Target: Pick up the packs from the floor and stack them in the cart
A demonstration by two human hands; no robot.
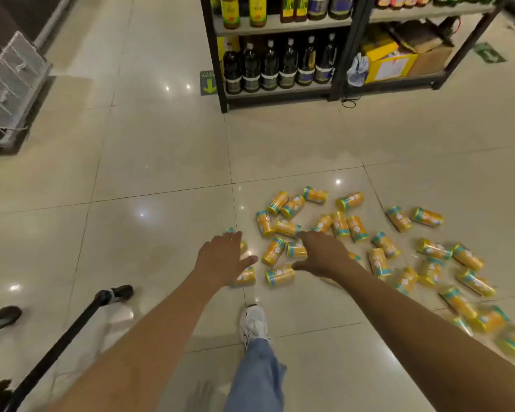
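Observation:
Several yellow packs with teal bands lie scattered on the tiled floor, from the middle to the lower right. My left hand reaches out above the nearest packs at the left edge of the pile, fingers straight, holding nothing. My right hand stretches over packs in the middle of the pile, fingers spread and empty. One pack lies between both hands. No cart is clearly in view.
A black shelf unit with dark bottles and boxes stands ahead. A wire rack sits at the far left. A black bar crosses the lower left. My white shoe steps forward; another person's shoes are at left.

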